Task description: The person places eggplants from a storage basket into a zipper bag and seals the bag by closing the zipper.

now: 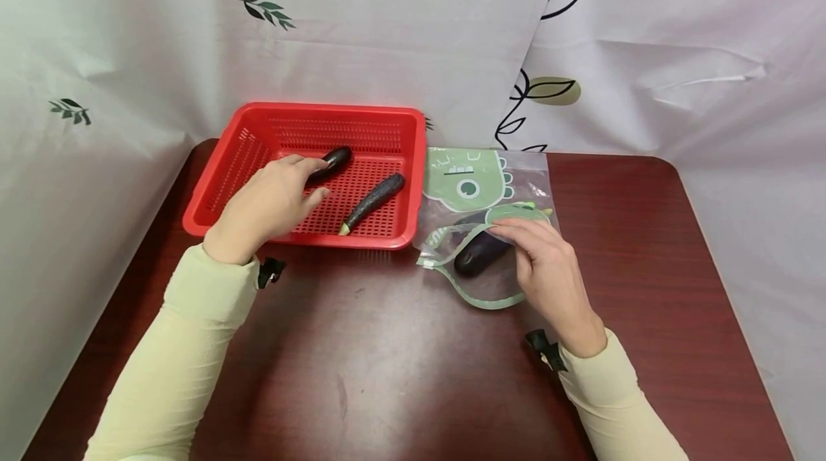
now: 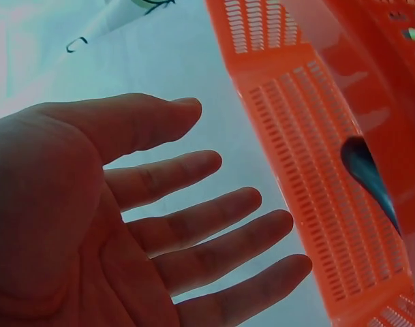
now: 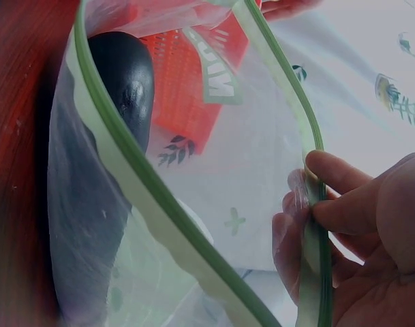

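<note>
Head: eggplant (image 1: 339, 157) in red basket (image 1: 361, 241), just ahead-right of left grip (image 1: 272, 196), the nearer one, contact unclear; long axis slants away rightward; left wrist: grip spread, holding nothing; right wrist: right grip (image 3: 391, 221) pinches bag rim (image 3: 152, 180).

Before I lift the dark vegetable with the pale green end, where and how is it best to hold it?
Probably pinch the vegetable across its middle, from above: it is long and slim, lies on the floor of the red basket, and the basket's walls surround it.
</note>
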A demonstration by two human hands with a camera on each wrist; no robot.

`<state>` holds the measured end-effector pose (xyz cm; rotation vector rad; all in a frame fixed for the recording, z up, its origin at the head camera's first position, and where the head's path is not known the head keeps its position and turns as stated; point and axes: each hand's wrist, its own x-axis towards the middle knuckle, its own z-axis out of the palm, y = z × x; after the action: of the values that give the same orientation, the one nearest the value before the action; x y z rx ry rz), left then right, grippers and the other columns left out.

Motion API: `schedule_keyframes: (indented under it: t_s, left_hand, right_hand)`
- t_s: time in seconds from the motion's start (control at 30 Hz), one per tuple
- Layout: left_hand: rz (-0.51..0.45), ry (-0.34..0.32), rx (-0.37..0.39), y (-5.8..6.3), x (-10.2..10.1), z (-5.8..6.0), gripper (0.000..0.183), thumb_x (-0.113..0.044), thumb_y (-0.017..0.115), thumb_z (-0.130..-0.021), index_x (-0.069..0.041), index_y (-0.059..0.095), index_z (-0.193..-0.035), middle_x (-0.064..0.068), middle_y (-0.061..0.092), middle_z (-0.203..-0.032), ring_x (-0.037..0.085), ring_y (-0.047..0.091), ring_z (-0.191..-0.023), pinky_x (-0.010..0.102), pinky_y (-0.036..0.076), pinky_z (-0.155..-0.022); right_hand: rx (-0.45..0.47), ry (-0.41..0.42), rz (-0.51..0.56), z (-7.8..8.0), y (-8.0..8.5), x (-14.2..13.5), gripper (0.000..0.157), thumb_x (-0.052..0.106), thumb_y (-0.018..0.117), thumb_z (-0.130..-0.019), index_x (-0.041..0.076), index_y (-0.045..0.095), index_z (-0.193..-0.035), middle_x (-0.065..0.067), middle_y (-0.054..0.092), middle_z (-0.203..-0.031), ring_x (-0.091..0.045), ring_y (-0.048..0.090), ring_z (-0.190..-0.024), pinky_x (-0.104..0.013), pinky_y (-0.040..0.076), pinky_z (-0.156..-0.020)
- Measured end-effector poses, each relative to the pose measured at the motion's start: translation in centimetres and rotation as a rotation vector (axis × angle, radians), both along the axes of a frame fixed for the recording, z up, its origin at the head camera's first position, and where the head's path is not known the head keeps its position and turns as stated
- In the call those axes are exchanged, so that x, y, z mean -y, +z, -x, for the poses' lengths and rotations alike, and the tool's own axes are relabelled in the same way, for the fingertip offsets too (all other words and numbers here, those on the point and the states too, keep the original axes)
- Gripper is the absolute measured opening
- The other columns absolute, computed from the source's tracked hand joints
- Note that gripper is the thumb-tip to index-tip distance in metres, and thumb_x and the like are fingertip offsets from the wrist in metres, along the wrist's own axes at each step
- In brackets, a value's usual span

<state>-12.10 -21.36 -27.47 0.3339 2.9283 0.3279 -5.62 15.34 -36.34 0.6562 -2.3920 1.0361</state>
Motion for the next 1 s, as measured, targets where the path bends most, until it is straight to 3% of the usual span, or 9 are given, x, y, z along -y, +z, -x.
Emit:
schedule_keyframes:
  t_s: [0.47,1.0]
  left_hand:
    - [0.074,0.009,0.041,-0.6,2.0,2.4,0.051,-0.017,0.066,-0.095,0.001,0.053,-0.141,0.026,0.057,-0.129,0.041,0.055,-0.113,0.057,0.044,-0.097]
    - [0.142,0.027,0.167,-1.2,4.4,5.0,0.058,-0.021,0.064,-0.096,0.005,0.045,-0.144,0.032,0.052,-0.136,0.049,0.046,-0.127,0.061,0.037,-0.104]
  right_hand:
    - [-0.031,0.004,0.014,0.1,0.0,0.1,0.039,-0.019,0.055,-0.088,0.006,0.078,-0.106,-0.003,0.074,-0.112,-0.023,0.066,-0.105,-0.034,0.047,-0.094]
    - [-0.033,0.000,0.008,0.1,0.0,0.1,0.039,-0.019,0.055,-0.088,0.007,0.078,-0.106,-0.003,0.074,-0.112,-0.024,0.066,-0.105,-0.033,0.046,-0.094]
